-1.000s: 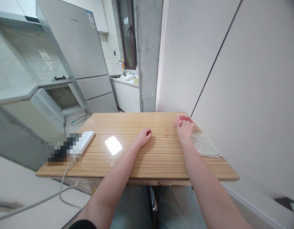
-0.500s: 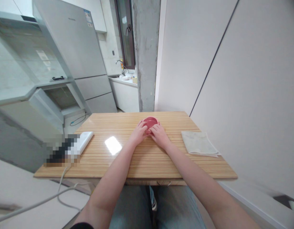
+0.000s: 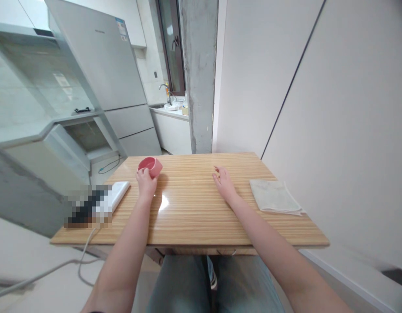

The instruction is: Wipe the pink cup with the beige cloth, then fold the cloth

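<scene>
A pink bowl [image 3: 157, 168] is at the far left part of the wooden table [image 3: 188, 217], tilted with its mouth partly toward me. My left hand [image 3: 146, 182] grips its near rim, thumb and fingers closed on the wall. Whether the bowl's base touches the tabletop I cannot tell. My right hand [image 3: 224, 183] is apart from the bowl, right of the table's middle, fingers loosely spread and holding nothing. A folded grey cloth [image 3: 275, 196] lies to the right of that hand.
On the table's left edge lies a white object [image 3: 118, 193] with a cable, partly blurred by pixels. Behind the table stand a grey fridge [image 3: 99, 61] and a concrete pillar [image 3: 201, 78]. A pale panelled wall [image 3: 253, 78] runs along the right.
Both hands held the bowl near the table's far middle. My left hand has carried it leftward and tilted it. My right hand has let go and moved slightly right.
</scene>
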Motion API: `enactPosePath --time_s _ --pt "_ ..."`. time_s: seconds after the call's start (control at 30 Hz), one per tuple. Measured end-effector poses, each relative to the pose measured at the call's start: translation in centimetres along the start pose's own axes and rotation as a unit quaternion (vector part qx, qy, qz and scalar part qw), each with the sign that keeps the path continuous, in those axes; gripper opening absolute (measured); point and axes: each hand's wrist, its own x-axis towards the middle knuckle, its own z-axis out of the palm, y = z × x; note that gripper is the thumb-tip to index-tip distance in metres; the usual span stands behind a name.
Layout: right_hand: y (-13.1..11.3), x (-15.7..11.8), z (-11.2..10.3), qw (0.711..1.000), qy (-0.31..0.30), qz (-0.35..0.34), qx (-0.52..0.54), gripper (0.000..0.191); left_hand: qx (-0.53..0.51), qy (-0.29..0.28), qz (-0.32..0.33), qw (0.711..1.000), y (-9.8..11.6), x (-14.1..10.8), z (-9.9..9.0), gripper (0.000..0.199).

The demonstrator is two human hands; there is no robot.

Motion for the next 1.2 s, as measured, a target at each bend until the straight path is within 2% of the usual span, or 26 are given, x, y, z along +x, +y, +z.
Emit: enactPosePath --time_s 0.13,0.3,0.4,0.5,0.6,0.67,0.73,0.83,0.87,0.9,0.97,1.0,1.07,1.1,1.13,1.17,1.2 --pt "0.5 -0.1 -0.2 1.0 0.015 0.012 0.004 0.038 0.025 0.024 -0.052 0.998 -1.6 -0.5 0.2 0.027" --pt "0.7 0.7 -1.9 0.997 0.036 0.024 -0.067 0.034 0.036 0.003 -0.052 0.998 -1.4 -0.8 0.6 0.028" --pt "0.6 1.0 -4.0 0.984 0.07 0.071 -0.146 0.04 0.039 -0.007 -0.049 0.998 -1.5 -0.9 0.8 0.029" --pt "0.5 0.2 -6.9 0.948 0.074 0.167 -0.26 0.047 0.034 -0.013 -0.044 0.998 -1.6 -0.9 0.8 0.03" --pt "1.1 -1.9 -9.8 0.894 0.017 0.262 -0.363 0.045 0.025 -0.028 -0.051 0.998 -1.2 -1.1 0.7 0.037" --pt "1.7 -3.2 -11.1 0.868 -0.036 0.311 -0.385 0.043 0.025 -0.026 -0.073 0.997 -0.5 -1.3 0.4 0.048" --pt "2.3 -4.1 -11.8 0.858 -0.095 0.339 -0.375 0.04 0.018 0.004 -0.076 0.997 0.7 -1.5 -0.1 0.056" --pt "2.4 -4.1 -11.3 0.868 -0.146 0.323 -0.347 0.029 -0.036 0.043 0.008 0.998 3.4 -2.0 -1.1 0.048" --pt "2.0 -3.8 -10.8 0.879 -0.149 0.305 -0.335 0.025 -0.07 0.025 0.041 0.996 4.6 -2.4 -1.3 0.041" --pt "1.5 -3.4 -10.1 0.893 -0.148 0.285 -0.315 0.021 -0.111 -0.017 0.065 0.992 6.0 -2.8 -1.4 0.034" --pt "-0.2 -2.4 -8.2 0.927 -0.144 0.243 -0.245 0.012 -0.214 -0.158 0.062 0.962 8.8 -4.2 -1.3 0.024" --pt "-1.3 -1.9 -6.9 0.944 -0.139 0.228 -0.193 0.009 -0.272 -0.242 0.036 0.931 10.1 -5.0 -1.1 0.025" --pt "-3.6 -1.0 -4.2 0.964 -0.133 0.219 -0.069 0.007 -0.382 -0.372 -0.048 0.845 12.3 -6.6 -0.5 0.038" --pt "-4.6 -0.6 -2.9 0.964 -0.137 0.227 0.015 0.006 -0.413 -0.413 -0.083 0.807 13.0 -7.3 -0.2 0.045" --pt "-5.5 -0.3 -1.6 0.952 -0.151 0.24 0.111 0.007 -0.431 -0.435 -0.111 0.783 13.3 -7.7 0.2 0.05" --pt "-6.2 -0.1 -0.6 0.933 -0.173 0.252 0.192 0.009 -0.434 -0.438 -0.129 0.776 13.2 -8.0 0.4 0.054" --pt "-6.6 0.2 0.2 0.918 -0.184 0.251 0.245 0.011 -0.425 -0.424 -0.142 0.787 12.7 -8.0 0.6 0.057"
